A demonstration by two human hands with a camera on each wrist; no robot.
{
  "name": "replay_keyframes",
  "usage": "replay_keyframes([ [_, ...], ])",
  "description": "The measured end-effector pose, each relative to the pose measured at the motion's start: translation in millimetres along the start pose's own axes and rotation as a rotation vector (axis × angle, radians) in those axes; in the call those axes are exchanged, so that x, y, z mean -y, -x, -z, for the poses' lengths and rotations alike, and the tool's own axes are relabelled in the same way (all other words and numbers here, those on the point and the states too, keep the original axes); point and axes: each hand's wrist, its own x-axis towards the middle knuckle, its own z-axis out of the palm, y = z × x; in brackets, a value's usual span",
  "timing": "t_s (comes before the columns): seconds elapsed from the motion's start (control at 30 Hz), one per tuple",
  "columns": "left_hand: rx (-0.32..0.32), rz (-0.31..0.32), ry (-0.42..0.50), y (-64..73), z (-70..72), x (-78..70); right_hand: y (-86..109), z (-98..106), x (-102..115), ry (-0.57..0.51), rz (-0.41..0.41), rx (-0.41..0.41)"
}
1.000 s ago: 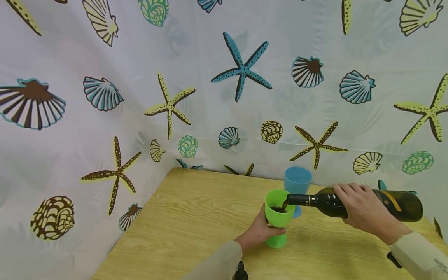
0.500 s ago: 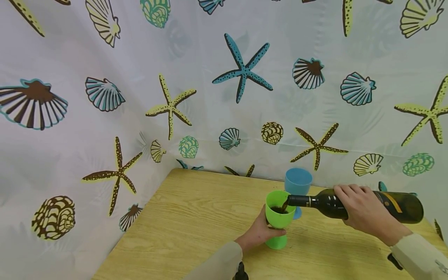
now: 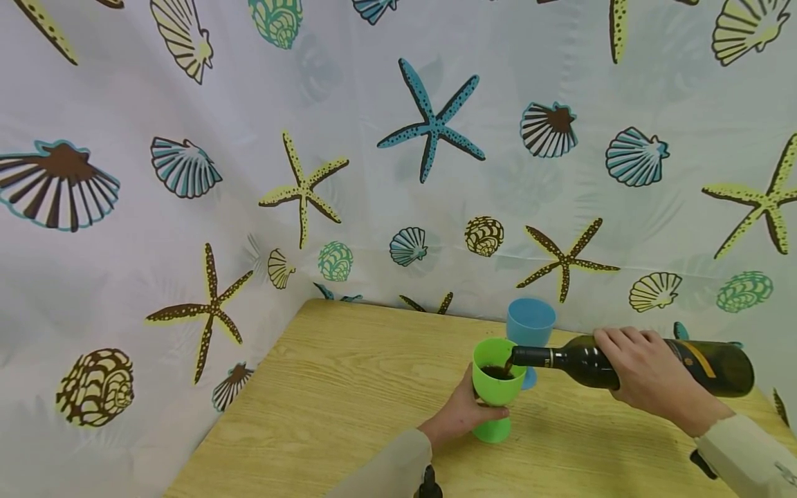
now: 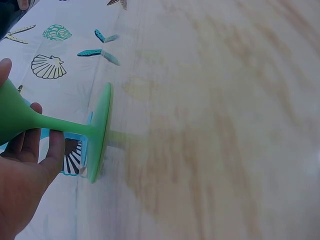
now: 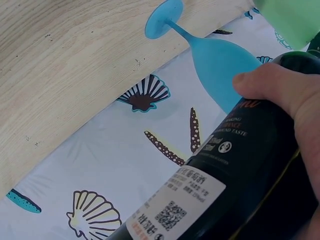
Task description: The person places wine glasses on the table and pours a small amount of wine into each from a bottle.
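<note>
My left hand (image 3: 462, 409) grips a green plastic goblet (image 3: 496, 391) round its stem, just under the bowl. In the left wrist view the goblet's round base (image 4: 101, 134) is close to the tabletop; whether they touch I cannot tell. My right hand (image 3: 644, 377) holds a dark wine bottle (image 3: 588, 362) round its body, almost level, with its neck at the goblet's right rim. A thin dark stream runs from the mouth into the dark liquid (image 3: 497, 372) inside the bowl. The right wrist view shows the bottle's printed label (image 5: 176, 205) and my right thumb lying along the glass.
A blue goblet (image 3: 530, 323) stands upright behind the green one, partly hidden by it and the bottle neck. Beneath everything is a wood-grain table (image 3: 324, 394). A white curtain (image 3: 349, 200) printed with shells and starfish hangs along the table's back and left edges.
Dark liquid keeps flowing, and its surface in the green goblet looks slightly larger. Both hands, the bottle and the goblets stay in nearly the same place.
</note>
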Motion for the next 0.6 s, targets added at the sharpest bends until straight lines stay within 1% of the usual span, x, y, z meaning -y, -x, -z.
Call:
replay_keyframes([
  [0.27, 0.008, -0.021, 0.008, 0.4, 0.0, -0.5, -0.4, -1.8, -0.9, 0.002, 0.009, -0.017],
  [0.6, -0.003, 0.006, 0.006, 0.5, 0.0, -0.5, -0.6, 0.2, -0.4, -0.004, -0.002, 0.014],
])
